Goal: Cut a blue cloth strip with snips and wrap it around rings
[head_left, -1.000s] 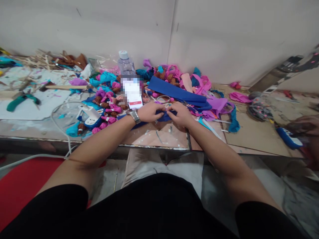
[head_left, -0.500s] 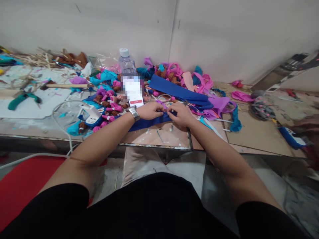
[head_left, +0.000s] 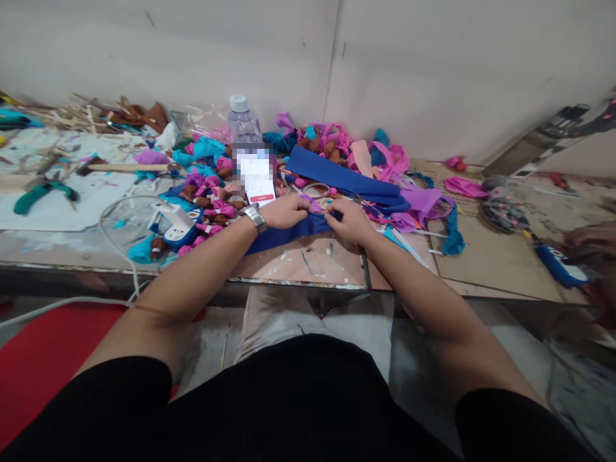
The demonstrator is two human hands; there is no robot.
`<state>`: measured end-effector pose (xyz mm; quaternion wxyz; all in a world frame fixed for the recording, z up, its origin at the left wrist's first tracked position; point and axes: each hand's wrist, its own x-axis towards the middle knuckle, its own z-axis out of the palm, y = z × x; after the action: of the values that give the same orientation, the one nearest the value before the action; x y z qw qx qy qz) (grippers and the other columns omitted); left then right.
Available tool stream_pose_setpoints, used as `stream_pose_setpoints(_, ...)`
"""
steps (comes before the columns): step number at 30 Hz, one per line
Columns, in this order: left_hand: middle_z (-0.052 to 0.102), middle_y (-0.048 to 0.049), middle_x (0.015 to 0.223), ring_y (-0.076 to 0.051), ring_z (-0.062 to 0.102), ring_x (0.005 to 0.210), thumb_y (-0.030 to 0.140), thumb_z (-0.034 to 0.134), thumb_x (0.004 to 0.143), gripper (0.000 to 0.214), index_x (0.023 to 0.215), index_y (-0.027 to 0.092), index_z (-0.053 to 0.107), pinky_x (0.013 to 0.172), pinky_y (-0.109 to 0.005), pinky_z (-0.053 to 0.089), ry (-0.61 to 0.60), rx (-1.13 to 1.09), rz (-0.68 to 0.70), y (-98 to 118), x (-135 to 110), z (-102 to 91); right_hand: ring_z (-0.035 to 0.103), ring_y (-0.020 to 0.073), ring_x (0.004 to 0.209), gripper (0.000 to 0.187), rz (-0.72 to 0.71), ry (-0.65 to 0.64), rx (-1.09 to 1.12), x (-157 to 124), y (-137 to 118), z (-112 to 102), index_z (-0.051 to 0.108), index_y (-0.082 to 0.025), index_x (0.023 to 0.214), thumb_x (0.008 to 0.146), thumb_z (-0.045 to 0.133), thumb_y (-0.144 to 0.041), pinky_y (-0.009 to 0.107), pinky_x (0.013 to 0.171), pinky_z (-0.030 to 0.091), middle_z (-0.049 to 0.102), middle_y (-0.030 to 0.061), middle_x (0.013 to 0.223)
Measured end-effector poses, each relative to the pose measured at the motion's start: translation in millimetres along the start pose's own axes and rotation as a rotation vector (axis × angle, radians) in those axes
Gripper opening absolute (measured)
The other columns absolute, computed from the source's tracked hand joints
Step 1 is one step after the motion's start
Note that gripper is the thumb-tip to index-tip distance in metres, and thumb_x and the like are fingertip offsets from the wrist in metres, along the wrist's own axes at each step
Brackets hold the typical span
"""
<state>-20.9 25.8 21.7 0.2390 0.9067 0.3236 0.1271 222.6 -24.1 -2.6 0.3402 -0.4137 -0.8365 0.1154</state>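
Note:
A strip of dark blue cloth (head_left: pixel 282 237) lies along the front part of the bench, beneath both hands. My left hand (head_left: pixel 287 212), with a metal watch at the wrist, is closed, its fingertips pinching at the strip's upper edge. Facing it, my right hand (head_left: pixel 350 221) has thumb and fingers bent together on the same cloth. A small gap separates the two sets of fingertips, where bunched blue fabric shows. Just beyond them are a pale ring (head_left: pixel 316 190) and a scrap of purple cloth. A wider folded blue cloth (head_left: pixel 341 173) lies farther back.
A lit phone (head_left: pixel 257 176) leans before a clear bottle (head_left: pixel 244 120). Tied pink, brown and blue cloth bundles (head_left: pixel 212 186) crowd the left. Green-handled pliers (head_left: pixel 43 192), a hammer (head_left: pixel 129 167) and a white cable sit farther left. Another person's hand (head_left: pixel 591 237) is at the far right.
My fingertips have drawn slightly apart, the left hand shifting a little left. At the far right, the other person's hand has come more into view.

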Motion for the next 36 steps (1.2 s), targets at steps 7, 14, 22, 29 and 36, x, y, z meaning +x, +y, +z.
stream_pose_setpoints(7, 0.078, -0.0056, 0.097, -0.021, 0.067, 0.086, 0.027, 0.052, 0.091, 0.03, 0.104, 0.016, 0.077, 0.078, -0.031, 0.046, 0.016, 0.001, 0.036, 8.1, -3.2, 0.0, 0.066, 0.0244, 0.086, 0.013, -0.008, -0.021, 0.019, -1.0, 0.1, 2.0, 0.072, -0.021, 0.088, 0.092, 0.062, -0.029, 0.037, 0.082, 0.047, 0.077, 0.0066, 0.091)
stream_pose_setpoints(14, 0.071, -0.0039, 0.077, -0.016, 0.058, 0.068, 0.043, 0.055, 0.097, 0.036, 0.089, 0.016, 0.076, 0.065, -0.029, 0.036, 0.018, 0.015, 0.074, 11.8, -4.1, 5.2, 0.07, 0.0238, 0.085, 0.02, -0.053, -0.041, 0.075, -0.8, 1.5, 5.4, 0.076, -0.02, 0.09, 0.094, 0.064, -0.034, 0.037, 0.082, 0.049, 0.079, 0.0072, 0.09)
stream_pose_setpoints(22, 0.074, -0.0036, 0.079, -0.016, 0.06, 0.069, 0.04, 0.059, 0.095, 0.032, 0.092, 0.015, 0.078, 0.065, -0.029, 0.038, 0.062, -0.007, 0.075, 9.4, -4.1, 6.7, 0.072, 0.0248, 0.088, 0.017, -0.049, -0.014, 0.052, -2.2, -0.1, 3.0, 0.078, -0.02, 0.094, 0.092, 0.067, -0.033, 0.037, 0.083, 0.051, 0.08, 0.0077, 0.093)
stream_pose_setpoints(29, 0.077, -0.0042, 0.081, -0.016, 0.063, 0.071, 0.037, 0.06, 0.095, 0.028, 0.089, 0.016, 0.078, 0.068, -0.028, 0.042, 0.17, -0.027, 0.126, 13.2, -4.4, 12.3, 0.071, 0.024, 0.086, 0.017, -0.017, 0.004, 0.062, -1.9, -0.5, 4.4, 0.077, -0.021, 0.092, 0.093, 0.065, -0.032, 0.036, 0.082, 0.05, 0.08, 0.0061, 0.093)
stream_pose_setpoints(36, 0.081, -0.0061, 0.091, -0.018, 0.068, 0.077, 0.034, 0.06, 0.097, 0.025, 0.097, 0.019, 0.081, 0.073, -0.03, 0.043, 0.221, 0.079, 0.202, 20.5, -5.5, 16.7, 0.068, 0.0231, 0.084, 0.015, 0.022, 0.026, 0.111, -1.5, 1.4, 5.9, 0.074, -0.02, 0.087, 0.089, 0.063, -0.029, 0.035, 0.081, 0.048, 0.078, 0.0043, 0.088)
